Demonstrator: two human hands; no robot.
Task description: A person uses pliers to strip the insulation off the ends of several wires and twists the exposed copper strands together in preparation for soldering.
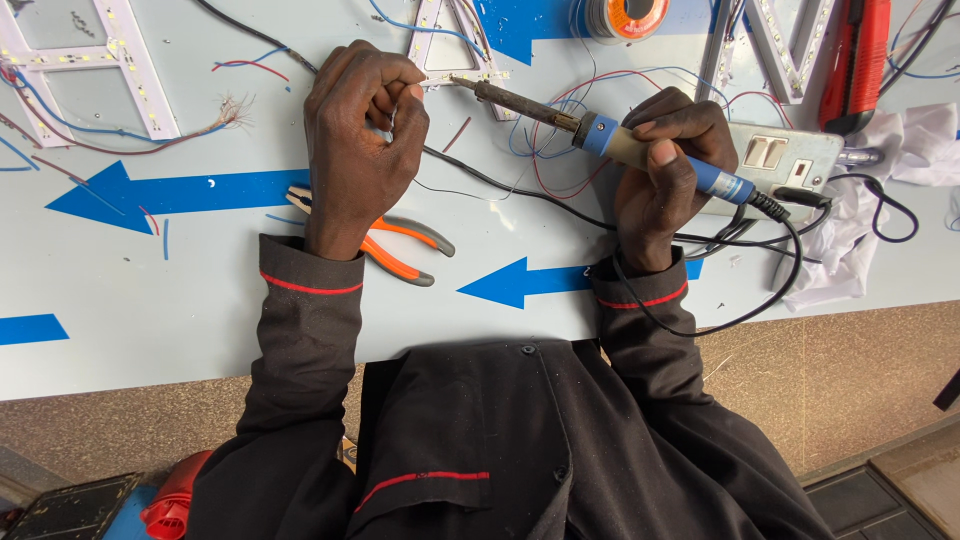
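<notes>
Seen from above, a person in a dark jacket with red piping works at a pale blue table printed with darker blue arrows, five of them at least partly in view. The right hand is closed in a firm grip around the blue and tan handle of one soldering iron, whose dark metal tip points left and touches a white LED letter frame near the top centre. The left hand is curled nearly shut, fingertips pinched together just beside the iron's tip; whatever fine wire or solder it pinches is too small to tell. One pair of orange-handled pliers lies on the table, partly under the left wrist. Three LED letter frames show in all: the centre one, one at the upper left and one at the upper right. One spool of solder sits at the top edge. One white wall socket lies just right of the right hand, with a white cloth beside it. Loose red, blue and black wires trail across the surface.
</notes>
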